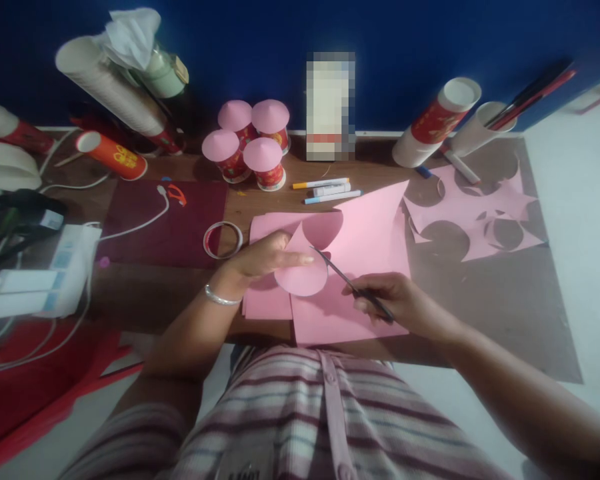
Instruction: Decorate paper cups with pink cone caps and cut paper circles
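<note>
My left hand (275, 257) grips a pink paper piece (303, 277) with a rounded lower edge, its thumb lying on top. In my right hand (387, 297) are dark scissors (353, 283), their blades pointing up and left to the paper's edge near my left thumb. A larger pink sheet (375, 233) with a curved cut-out rises to the right of the held piece; whether the two are still joined is unclear. More pink sheets (267, 310) lie flat on the table under my left hand.
Several red cups with pink cone tops (263, 157) stand behind the sheets. Markers (333, 190) and a tape roll (223, 240) lie nearby. Pink scraps with round holes (475, 207) are at right, cables (130, 230) and a maroon sheet (180, 213) at left.
</note>
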The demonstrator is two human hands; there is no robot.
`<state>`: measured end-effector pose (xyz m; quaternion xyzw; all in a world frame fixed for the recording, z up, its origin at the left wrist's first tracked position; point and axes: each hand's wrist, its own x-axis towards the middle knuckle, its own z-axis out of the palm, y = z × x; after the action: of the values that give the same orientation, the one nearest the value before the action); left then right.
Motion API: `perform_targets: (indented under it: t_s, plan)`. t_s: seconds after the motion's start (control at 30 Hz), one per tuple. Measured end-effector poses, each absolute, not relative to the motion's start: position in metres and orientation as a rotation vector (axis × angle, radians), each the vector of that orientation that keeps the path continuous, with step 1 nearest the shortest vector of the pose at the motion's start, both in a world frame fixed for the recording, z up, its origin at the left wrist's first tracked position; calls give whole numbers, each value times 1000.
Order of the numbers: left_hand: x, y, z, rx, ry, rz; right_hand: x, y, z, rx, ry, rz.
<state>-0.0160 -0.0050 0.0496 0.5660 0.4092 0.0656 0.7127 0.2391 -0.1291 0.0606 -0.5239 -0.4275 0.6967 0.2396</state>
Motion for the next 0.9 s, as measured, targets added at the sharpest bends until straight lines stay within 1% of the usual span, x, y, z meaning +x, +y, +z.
perform_targets:
  t_s: [0.33,0.6,0.9]
  plan:
    - [-20,-4,48,1325,1110,90,238,-127,62,-1423,-1178,1900]
    - [-22,-5,44,1287,927,180,235,-127,58,-1431,-1172,1910]
    - [-22,-9,43,1150,878,224,236,-127,56,-1455,-1132,1923]
